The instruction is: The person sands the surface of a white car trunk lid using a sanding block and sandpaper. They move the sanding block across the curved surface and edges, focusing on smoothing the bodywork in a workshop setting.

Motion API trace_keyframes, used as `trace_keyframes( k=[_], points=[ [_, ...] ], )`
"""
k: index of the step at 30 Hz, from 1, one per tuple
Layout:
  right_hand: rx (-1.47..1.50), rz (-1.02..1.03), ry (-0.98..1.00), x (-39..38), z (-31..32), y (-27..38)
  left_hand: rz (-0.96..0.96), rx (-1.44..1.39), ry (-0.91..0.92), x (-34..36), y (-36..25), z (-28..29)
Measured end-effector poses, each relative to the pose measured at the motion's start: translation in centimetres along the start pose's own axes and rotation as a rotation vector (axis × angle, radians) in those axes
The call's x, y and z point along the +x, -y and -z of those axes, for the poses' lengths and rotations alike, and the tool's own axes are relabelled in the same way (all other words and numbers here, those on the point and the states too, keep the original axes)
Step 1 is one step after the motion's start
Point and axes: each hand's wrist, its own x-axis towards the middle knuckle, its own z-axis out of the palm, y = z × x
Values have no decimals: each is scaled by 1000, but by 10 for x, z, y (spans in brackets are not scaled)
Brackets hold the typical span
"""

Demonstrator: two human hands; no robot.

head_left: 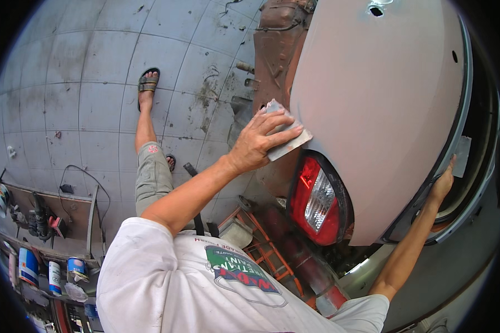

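Note:
My left hand (pixel 256 139) is closed on a flat grey sanding pad (pixel 291 144), held at the left edge of a pinkish-beige car body panel (pixel 372 94), just above a red and clear tail light (pixel 316 200) with a dark rim. My right hand (pixel 444 180) reaches to the panel's right edge beside a dark trimmed opening (pixel 472 116), its fingers on a light grey sheet (pixel 461 158). A dark hole with shiny edges sits at the top of the panel.
A tiled floor (pixel 94 111) spreads left, with my sandalled feet on it. At lower left stand a shelf rack (pixel 39 194) and several cans (pixel 29 265). An orange metal frame (pixel 272 266) and a red cylinder lie below the car. Rusty-brown metal (pixel 272 50) borders the panel.

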Motion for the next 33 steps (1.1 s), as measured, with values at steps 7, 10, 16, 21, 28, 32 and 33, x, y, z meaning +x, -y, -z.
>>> trace_keyframes(
  k=[7, 10, 16, 21, 28, 32, 33],
  points=[
    [14, -19, -77, -22, -4, -8, -99, -55, -171, 199, 89, 67],
    [3, -40, -94, -22, -1, -21, -196, 200, -160, 309, 112, 75],
    [-31, -48, -89, -31, -14, 3, 29, -214, 172, 335, 103, 72],
    [-92, -55, -32, -13, 6, -17, -57, 35, 10, 199, 55, 35],
    [78, -22, -27, -16, -19, 23, 72, 25, -111, 59, -22, -3],
    [64, 45, -10, -3, -16, 17, 72, -17, -165, 8, -54, -18],
    [34, -25, 7, 1, -14, 16, 75, -32, -130, -7, -57, -17]
  ],
)
